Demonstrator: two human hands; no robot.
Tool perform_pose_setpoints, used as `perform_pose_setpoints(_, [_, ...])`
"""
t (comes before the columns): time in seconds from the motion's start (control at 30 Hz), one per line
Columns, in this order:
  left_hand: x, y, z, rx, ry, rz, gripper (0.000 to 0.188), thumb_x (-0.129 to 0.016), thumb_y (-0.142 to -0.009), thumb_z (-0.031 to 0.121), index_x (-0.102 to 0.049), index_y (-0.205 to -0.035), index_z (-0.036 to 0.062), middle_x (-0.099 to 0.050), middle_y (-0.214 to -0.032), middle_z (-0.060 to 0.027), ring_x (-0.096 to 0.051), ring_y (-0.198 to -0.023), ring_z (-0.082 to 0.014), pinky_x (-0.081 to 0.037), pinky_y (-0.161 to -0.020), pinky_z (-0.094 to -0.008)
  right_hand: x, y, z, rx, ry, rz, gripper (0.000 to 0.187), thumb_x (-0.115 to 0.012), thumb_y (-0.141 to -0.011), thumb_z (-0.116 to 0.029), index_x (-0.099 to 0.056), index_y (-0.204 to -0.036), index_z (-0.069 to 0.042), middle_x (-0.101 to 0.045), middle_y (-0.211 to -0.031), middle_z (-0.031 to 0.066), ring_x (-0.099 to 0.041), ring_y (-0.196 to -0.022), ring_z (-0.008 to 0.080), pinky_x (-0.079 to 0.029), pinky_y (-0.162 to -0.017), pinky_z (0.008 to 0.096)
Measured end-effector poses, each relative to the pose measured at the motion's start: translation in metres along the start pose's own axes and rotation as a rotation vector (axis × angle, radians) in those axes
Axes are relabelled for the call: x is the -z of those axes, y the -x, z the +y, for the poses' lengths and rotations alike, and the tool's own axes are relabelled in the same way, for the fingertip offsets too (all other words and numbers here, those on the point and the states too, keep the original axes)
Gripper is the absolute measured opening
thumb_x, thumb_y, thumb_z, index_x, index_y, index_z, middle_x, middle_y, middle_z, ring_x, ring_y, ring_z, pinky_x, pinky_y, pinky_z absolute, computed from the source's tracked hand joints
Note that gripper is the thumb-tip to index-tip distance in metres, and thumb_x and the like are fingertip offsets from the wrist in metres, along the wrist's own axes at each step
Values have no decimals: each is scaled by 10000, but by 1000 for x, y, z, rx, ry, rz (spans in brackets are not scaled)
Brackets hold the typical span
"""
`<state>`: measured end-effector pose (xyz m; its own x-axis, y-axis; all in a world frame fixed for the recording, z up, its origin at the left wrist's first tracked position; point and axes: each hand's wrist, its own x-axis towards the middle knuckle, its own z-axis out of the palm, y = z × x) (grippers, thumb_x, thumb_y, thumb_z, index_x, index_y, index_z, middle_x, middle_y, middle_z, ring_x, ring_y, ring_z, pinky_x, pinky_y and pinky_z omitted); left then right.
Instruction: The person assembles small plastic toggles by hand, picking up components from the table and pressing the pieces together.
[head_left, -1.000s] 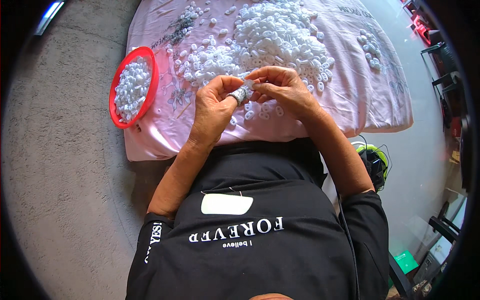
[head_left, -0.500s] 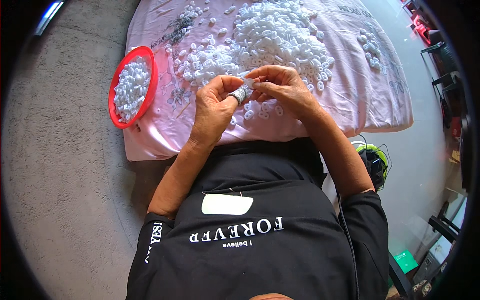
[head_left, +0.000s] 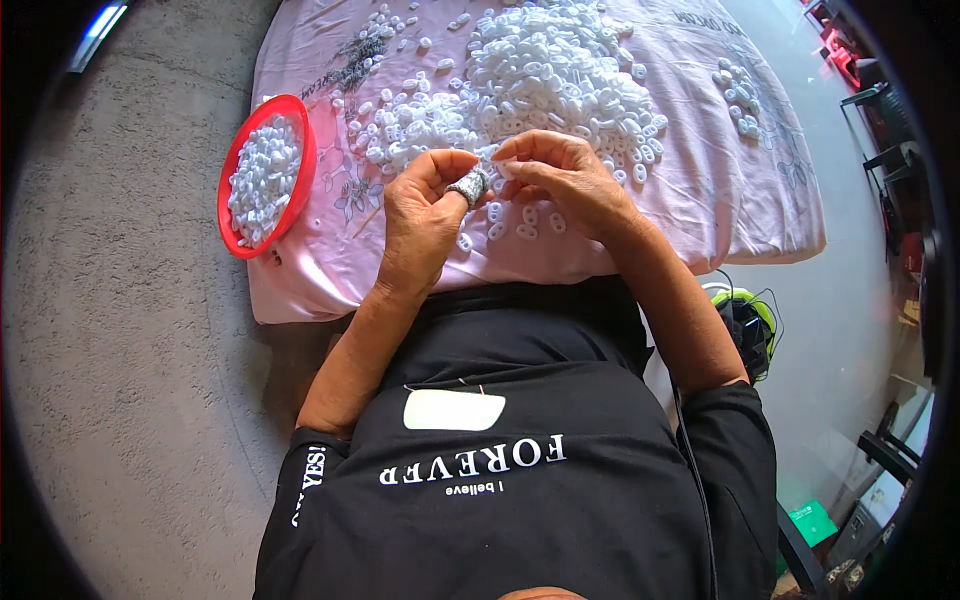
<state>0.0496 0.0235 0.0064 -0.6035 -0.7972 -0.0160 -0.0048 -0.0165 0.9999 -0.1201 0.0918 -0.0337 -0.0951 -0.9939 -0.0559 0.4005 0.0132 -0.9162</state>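
Observation:
My left hand [head_left: 415, 215] wears a grey knitted wrap [head_left: 468, 187] on its thumb. Its thumb and fingers are closed in a pinch at a small white plastic piece. Facing it, my right hand [head_left: 575, 180] pinches at a white piece too, fingertips close to the left ones. The fingers partly cover what they hold, so I cannot tell whether it is one piece or two. Just beyond my hands lies a big heap of white oval plastic pieces with holes [head_left: 545, 75]. Several loose oval pieces [head_left: 527, 231] lie below my fingers on the cloth.
A red basin [head_left: 311, 160] full of narrow white pieces stands at the left edge of the pink patterned cloth [head_left: 690, 215]. A small group of white pieces [head_left: 738, 98] lies far right. A thin stick [head_left: 367, 222] rests left of my left hand. Black-and-green gear [head_left: 750, 325] sits right of the table.
My left hand has shifted slightly left and its wrapped thumb has turned more upright. A small gap has opened between the two hands' fingertips. The right hand has barely moved.

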Motion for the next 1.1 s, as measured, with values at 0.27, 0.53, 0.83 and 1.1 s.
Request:
perform_pose_setpoints(0.27, [-5,0,-4,-76,-148,-2,238,-490,-805,-150,-570,-1008,-56,-618,-959,-84,-624,-865,-123,-529,-800,-251,-1,0,-2,44,70,-59,187,-641,-882,-178,-640,-987,-24,-637,-770,12,-611,-688,71,-503,-631,207])
perform_pose_setpoints(0.53, [-5,2,-3,-48,-57,-36,260,-478,-823,-149,-565,-1049,-56,-616,-984,-92,-618,-926,-144,-524,-835,-263,-3,0,-4,81,162,-35,171,-617,-904,-186,-614,-966,-27,-640,-754,11,-605,-661,58,-494,-598,193])
perform_pose_setpoints(0.83, [-7,3,-1,-39,-100,-7,300,-407,-808,-146,-555,-1057,-69,-603,-1003,-116,-633,-894,-167,-523,-828,-278,-6,-1,-1,112,199,-26,139,-589,-919,-146,-594,-957,-12,-623,-758,8,-605,-679,59,-496,-604,200])
perform_pose_setpoints(1.1, [-11,4,-2,-81,-103,29,245,-469,-816,-149,-564,-1024,-61,-610,-972,-94,-619,-890,-135,-537,-811,-264,-9,0,0,172,287,15,81,-590,-906,-85,-602,-915,-5,-620,-754,12,-602,-682,63,-503,-620,205])
